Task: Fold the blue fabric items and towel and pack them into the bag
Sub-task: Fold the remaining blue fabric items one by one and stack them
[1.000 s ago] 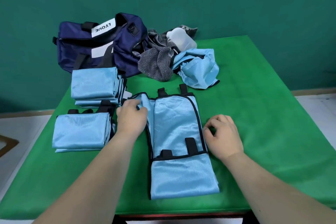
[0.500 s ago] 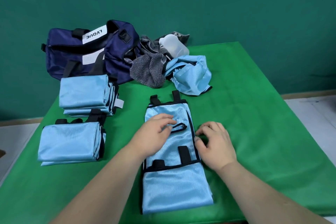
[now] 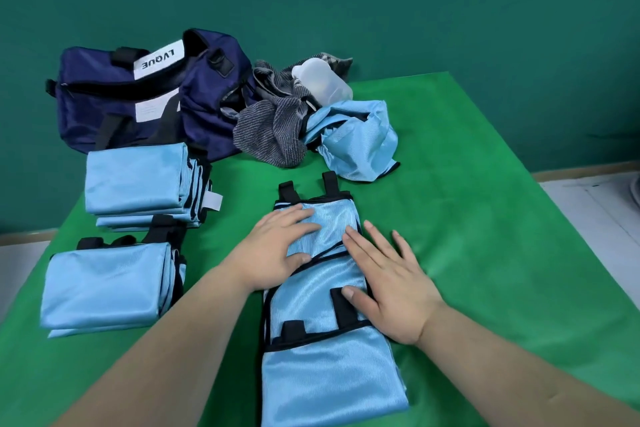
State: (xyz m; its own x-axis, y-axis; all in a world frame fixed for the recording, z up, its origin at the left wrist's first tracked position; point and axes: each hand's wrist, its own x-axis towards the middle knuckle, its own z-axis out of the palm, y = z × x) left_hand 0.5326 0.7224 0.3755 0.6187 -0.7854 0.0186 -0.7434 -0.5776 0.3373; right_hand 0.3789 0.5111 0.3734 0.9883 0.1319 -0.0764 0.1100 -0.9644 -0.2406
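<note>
on the green table [image 3: 485, 218], short of the navy bag [image 3: 138, 97], pressing the half-folded blue fabric [image 3: 329, 374] flat with left hand [image 3: 277, 253] and right hand [image 3: 388, 284], fingers straight, gripping nothing; risk of slick layers sliding askew or springing open on letting go.

Only my two arms show of me. My bare left hand [image 3: 277, 250] is broad and full, with short fingers and a rounded thumb whose nail is cut close. My bare right hand [image 3: 391, 284] has the same build, its nails short and plain, with faint creases at the knuckles. My left forearm [image 3: 173, 340] and right forearm [image 3: 519, 367] are uncovered from wrist to picture edge, thick and smooth
</note>
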